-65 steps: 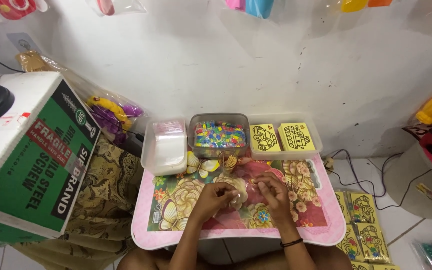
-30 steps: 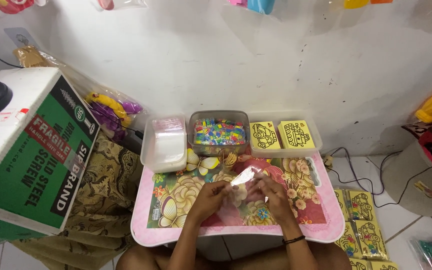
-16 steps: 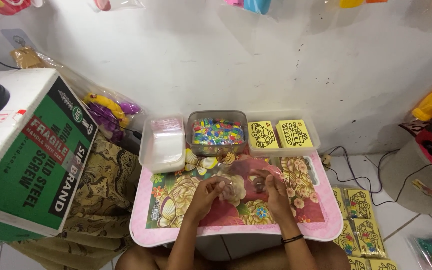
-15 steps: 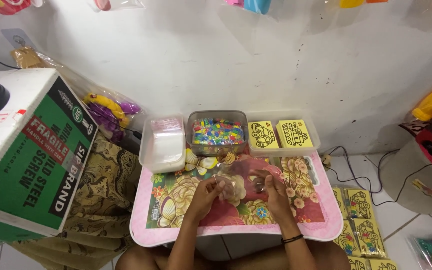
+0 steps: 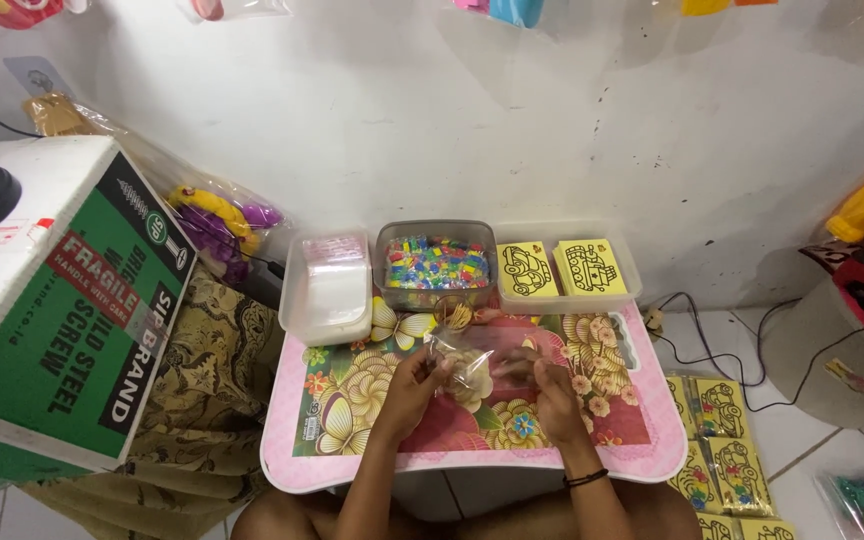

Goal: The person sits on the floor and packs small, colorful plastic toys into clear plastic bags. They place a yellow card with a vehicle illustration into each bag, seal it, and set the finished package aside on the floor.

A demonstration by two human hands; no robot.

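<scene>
Both hands hold a small clear plastic bag [image 5: 472,362] over the middle of the pink flowered table [image 5: 652,455]: the left hand [image 5: 417,378] pinches its left side, the right hand [image 5: 552,385] closes on its right. At the table's far edge stand a white tub [image 5: 330,290], a tub of coloured beads [image 5: 436,265] and a tray of yellow cards [image 5: 562,268].

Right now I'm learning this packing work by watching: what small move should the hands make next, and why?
Probably spread the mouth of the clear plastic bag wider. The left hand and right hand both pinch it above the floral table, and it looks flat, while the tub of coloured beads sits just beyond.
</scene>
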